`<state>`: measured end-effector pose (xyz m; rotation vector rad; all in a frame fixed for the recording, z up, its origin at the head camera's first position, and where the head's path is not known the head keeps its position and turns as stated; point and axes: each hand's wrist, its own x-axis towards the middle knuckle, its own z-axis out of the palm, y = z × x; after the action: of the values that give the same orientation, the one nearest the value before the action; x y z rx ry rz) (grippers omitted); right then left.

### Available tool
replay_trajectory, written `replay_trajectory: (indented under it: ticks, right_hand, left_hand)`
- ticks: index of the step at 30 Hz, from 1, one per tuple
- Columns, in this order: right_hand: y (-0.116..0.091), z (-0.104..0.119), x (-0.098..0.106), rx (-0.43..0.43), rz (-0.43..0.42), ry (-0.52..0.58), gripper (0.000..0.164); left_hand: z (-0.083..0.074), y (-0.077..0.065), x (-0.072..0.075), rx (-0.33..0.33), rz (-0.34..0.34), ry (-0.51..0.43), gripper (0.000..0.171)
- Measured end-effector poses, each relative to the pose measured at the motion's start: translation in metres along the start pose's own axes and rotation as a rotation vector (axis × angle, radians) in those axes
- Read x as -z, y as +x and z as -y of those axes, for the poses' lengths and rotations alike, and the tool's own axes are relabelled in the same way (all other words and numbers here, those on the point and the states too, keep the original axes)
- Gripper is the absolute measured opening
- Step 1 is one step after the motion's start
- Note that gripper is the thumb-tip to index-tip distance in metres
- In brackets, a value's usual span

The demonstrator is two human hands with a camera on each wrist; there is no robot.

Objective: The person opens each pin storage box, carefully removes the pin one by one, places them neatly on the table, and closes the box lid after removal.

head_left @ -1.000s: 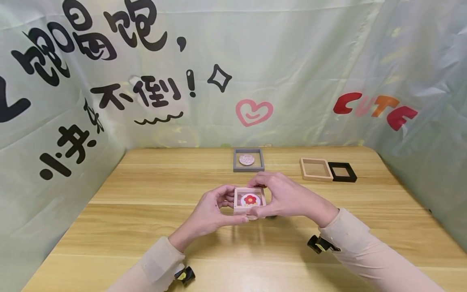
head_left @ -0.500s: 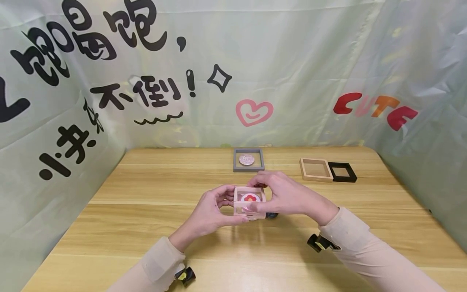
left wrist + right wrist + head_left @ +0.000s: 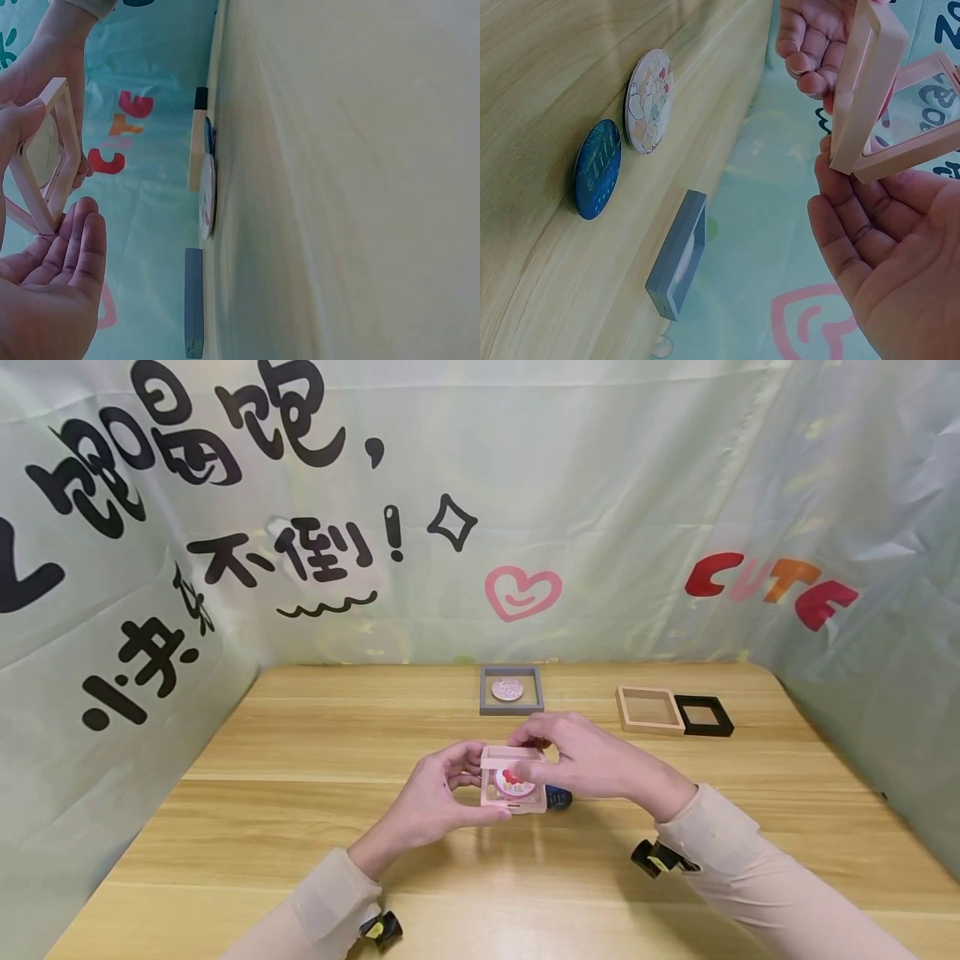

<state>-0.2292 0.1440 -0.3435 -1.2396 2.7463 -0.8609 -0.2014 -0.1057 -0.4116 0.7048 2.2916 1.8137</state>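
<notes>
A small pink hinged display frame (image 3: 513, 806) is held above the table, its two halves swung apart in a V in the right wrist view. Against its clear film lies a round badge (image 3: 514, 785) with a red flower, partly covered by a thumb. My left hand (image 3: 444, 793) grips the frame's left side, thumb along the near edge. From the right, my right hand (image 3: 592, 766) holds the raised half, fingers at the far edge. On the table below are a dark blue badge (image 3: 598, 169) and a cartoon badge (image 3: 649, 102).
A grey frame (image 3: 487, 710) with a pinkish round badge lies at the back. Farther right, a tan frame (image 3: 652, 727) touches a smaller black frame (image 3: 726, 727). A printed cloth (image 3: 600, 485) hangs around the back and sides of the table (image 3: 300, 760).
The pink frame's upper half has swung up and away under my right thumb, opening the frame. More of the blue badge beneath now shows. My left hand has stayed put.
</notes>
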Motion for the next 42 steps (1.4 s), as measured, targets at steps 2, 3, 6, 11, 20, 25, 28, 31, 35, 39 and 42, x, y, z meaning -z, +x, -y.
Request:
replay_trajectory:
  ticks: [2, 3, 6, 11, 20, 25, 28, 31, 35, 39, 42]
  right_hand:
    - [0.0003, -0.0005, 0.0001, -0.002, 0.007, 0.012, 0.030]
    - [0.0004, -0.0008, 0.0002, -0.006, 0.011, 0.016, 0.030]
    - [0.0005, -0.0010, 0.0006, -0.012, 0.020, 0.026, 0.030]
    - [0.0007, -0.0003, 0.0017, -0.037, 0.029, 0.041, 0.030]
    - [-0.0001, -0.0024, 0.0036, -0.060, 0.048, 0.083, 0.031]
    - [0.0000, -0.0048, 0.0039, -0.069, 0.042, 0.084, 0.035]
    - [0.0003, -0.0058, 0.0042, -0.082, 0.035, 0.080, 0.035]
    - [0.0004, -0.0059, 0.0051, -0.100, 0.035, 0.085, 0.035]
    - [0.0007, -0.0058, 0.0054, -0.110, 0.036, 0.088, 0.036]
    - [0.0010, -0.0057, 0.0055, -0.125, 0.033, 0.092, 0.036]
    - [0.0010, -0.0062, 0.0055, -0.141, 0.026, 0.096, 0.037]
  left_hand:
    - [0.0001, -0.0005, -0.0003, 0.003, 0.001, -0.002, 0.068]
    - [0.0001, -0.0007, -0.0005, 0.004, 0.002, -0.003, 0.068]
    - [0.0005, -0.0011, -0.0007, 0.004, 0.005, -0.005, 0.066]
    - [0.0009, -0.0008, -0.0007, 0.000, 0.008, -0.018, 0.063]
    - [0.0003, -0.0007, -0.0023, 0.005, 0.014, -0.036, 0.065]
    - [0.0004, -0.0008, -0.0030, 0.004, 0.017, -0.037, 0.065]
    - [0.0005, -0.0009, -0.0034, -0.002, 0.021, -0.039, 0.064]
    - [0.0000, -0.0012, -0.0037, 0.001, 0.025, -0.042, 0.064]
    - [-0.0006, -0.0017, -0.0039, 0.012, 0.028, -0.044, 0.067]
    - [-0.0012, -0.0021, -0.0045, 0.016, 0.031, -0.051, 0.068]
    - [-0.0015, -0.0021, -0.0047, 0.016, 0.033, -0.052, 0.067]
